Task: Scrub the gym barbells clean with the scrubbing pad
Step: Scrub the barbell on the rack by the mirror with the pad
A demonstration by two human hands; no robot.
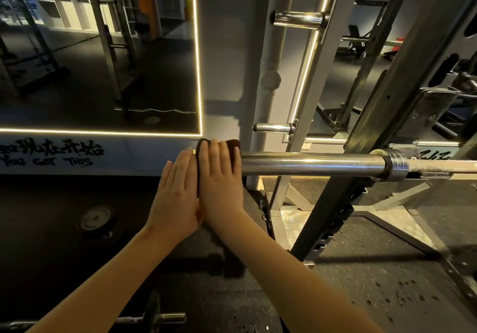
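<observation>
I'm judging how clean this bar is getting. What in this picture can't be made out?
Head view:
- The barbell tip: covered by the scrubbing pad and the right hand.
- Most of the scrubbing pad: under the right hand.
- The barbell's far end: cut off by the right edge.
- Whether the left hand touches the pad: its palm faces away.
- Grime on the barbell: lost in glare and dim light.

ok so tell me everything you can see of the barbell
The barbell is a shiny chrome bar lying level, running from the middle to the right edge. Its thick smooth sleeve ends in a ringed collar; beyond that the thinner shaft looks dull and pale and sits in the rack. No plates are on it. Its left end is hidden under a dark pad, pressed by the flat right hand, the left hand alongside.
</observation>
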